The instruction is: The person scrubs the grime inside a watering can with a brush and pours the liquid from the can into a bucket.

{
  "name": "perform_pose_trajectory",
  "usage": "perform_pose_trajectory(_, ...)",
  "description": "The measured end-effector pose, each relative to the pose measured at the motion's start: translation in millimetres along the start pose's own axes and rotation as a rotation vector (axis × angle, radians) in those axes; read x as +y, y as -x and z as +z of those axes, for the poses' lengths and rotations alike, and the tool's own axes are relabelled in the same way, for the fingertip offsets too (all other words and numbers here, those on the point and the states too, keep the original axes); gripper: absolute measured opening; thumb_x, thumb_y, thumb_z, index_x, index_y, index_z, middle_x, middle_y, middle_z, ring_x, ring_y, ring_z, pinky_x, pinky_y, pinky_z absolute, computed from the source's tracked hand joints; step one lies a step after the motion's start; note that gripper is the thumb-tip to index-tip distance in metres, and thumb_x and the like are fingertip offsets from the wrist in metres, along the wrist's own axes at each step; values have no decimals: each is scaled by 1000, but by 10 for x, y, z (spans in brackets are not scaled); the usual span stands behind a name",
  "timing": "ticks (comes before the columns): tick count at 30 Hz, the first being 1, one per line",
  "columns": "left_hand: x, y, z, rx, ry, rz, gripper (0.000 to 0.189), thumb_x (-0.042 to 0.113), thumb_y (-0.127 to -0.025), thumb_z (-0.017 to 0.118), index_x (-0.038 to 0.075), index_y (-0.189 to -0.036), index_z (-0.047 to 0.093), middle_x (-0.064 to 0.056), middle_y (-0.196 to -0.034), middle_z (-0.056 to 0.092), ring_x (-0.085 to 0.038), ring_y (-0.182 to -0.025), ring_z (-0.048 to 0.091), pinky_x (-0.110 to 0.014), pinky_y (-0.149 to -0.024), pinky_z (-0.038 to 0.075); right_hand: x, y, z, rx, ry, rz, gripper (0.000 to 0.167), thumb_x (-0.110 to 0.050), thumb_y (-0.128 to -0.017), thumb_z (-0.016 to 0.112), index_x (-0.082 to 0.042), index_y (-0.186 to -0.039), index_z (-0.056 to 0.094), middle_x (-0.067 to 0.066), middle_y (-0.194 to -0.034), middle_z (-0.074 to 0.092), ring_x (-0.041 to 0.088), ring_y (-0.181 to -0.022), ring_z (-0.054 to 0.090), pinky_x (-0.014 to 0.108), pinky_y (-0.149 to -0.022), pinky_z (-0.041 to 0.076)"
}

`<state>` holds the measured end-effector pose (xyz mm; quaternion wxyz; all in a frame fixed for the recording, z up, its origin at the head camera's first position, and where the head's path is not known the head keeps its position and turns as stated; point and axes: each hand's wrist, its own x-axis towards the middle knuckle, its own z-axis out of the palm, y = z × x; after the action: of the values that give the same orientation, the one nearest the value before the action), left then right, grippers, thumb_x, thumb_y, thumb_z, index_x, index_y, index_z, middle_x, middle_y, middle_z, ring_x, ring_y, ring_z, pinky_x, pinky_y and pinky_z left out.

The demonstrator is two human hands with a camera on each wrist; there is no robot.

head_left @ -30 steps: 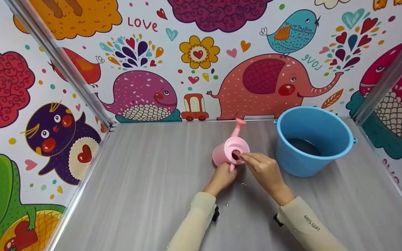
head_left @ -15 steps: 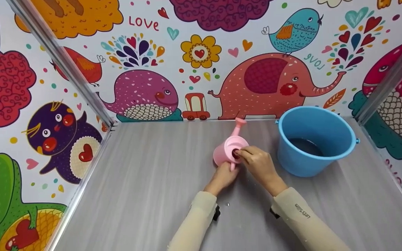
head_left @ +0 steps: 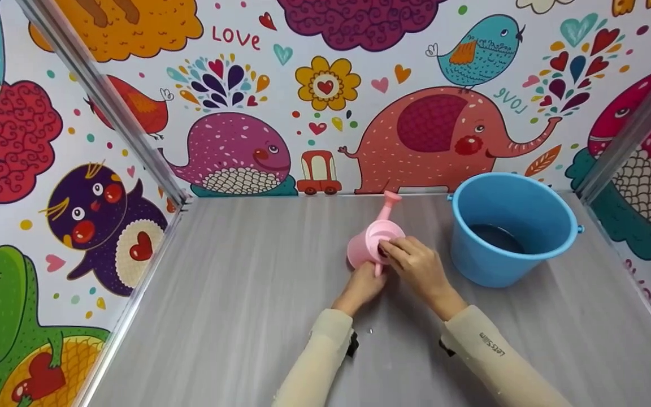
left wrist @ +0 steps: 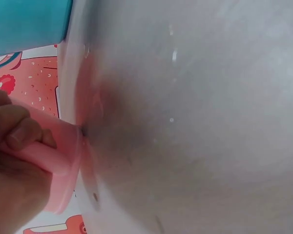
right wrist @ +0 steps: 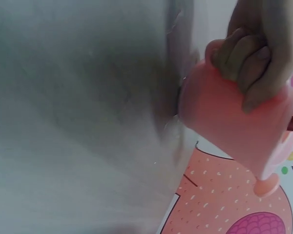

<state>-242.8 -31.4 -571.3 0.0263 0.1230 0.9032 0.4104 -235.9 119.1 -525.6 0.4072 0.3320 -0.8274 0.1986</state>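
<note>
Two hands on one small thing: you have both of them at the pink watering can point(head_left: 372, 244), which stands on the grey bench point(head_left: 246, 316) just to the left of the blue bucket point(head_left: 506, 226), near it and not touching. Your left hand point(head_left: 364, 286) comes in from the near side of the can, fingers point(left wrist: 20, 130) curled round the pink handle; the left wrist view shows them wrapped on it, with the can's base meeting the bench. Your right hand point(head_left: 416, 267) sits over the can's top, on the bucket side, fingers point(head_left: 389, 249) bent and pressed to the opening at the lid. Whether they pinch something there I cannot tell. In the right wrist view the can point(right wrist: 234, 122) fills the right part of the picture, the left hand's fingers point(right wrist: 244, 63) clamped around its handle, the spout pointing away from you. That spout point(head_left: 387, 204) rises toward the far wall, beyond the can. The bucket stands upright, with a dark pool showing at its bottom. Behind the can and the bucket, the cartoon wall point(head_left: 325, 85) closes the bench.
</note>
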Motion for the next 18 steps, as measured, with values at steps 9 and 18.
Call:
perform_pose_trajectory(9,-30,-9,-2,9,-15,15,21,14,-95,57,-2,-94,70,-12,-78,70,-12,-65,49,-32,-65,50,-58,-10,-12,13,13,-2,43,-2,-68,88,-7,-109,76,8,-95,74,20,-76,64,31,-70,59)
perform_pose_trajectory(18,-22,-2,-5,8,32,11,20,15,-93,59,1,-81,67,2,-67,52,-11,-62,43,-25,-60,39,5,7,88,-80,-5,90,27,-5,-76,83,-5,-102,77,9,-87,71,21,-75,62,32,-70,59)
